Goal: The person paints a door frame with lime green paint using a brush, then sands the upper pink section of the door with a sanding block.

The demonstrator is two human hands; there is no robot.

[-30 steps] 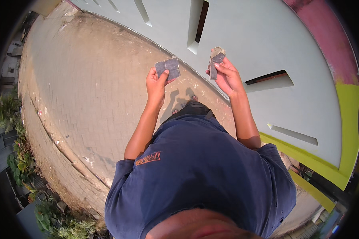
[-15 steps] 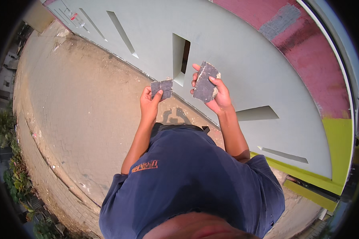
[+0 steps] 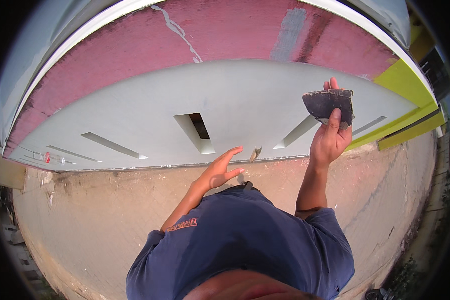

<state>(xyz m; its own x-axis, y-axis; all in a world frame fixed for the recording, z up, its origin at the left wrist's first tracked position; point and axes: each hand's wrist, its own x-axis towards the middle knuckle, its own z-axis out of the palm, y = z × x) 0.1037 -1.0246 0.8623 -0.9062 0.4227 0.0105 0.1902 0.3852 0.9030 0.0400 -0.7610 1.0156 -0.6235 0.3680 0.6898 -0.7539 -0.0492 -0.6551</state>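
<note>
Your right hand (image 3: 331,140) was clamped on a dark flat piece (image 3: 321,103) at the frame's upper right — thumb across its face. Your left hand (image 3: 217,171), near the centre, stood with thumb and fingers apart — a small fragment (image 3: 255,154) just to its right.

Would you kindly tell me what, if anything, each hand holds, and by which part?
The right hand holds a dark flat piece, thumb on its lower face, fingers behind; the left hand is empty.
</note>
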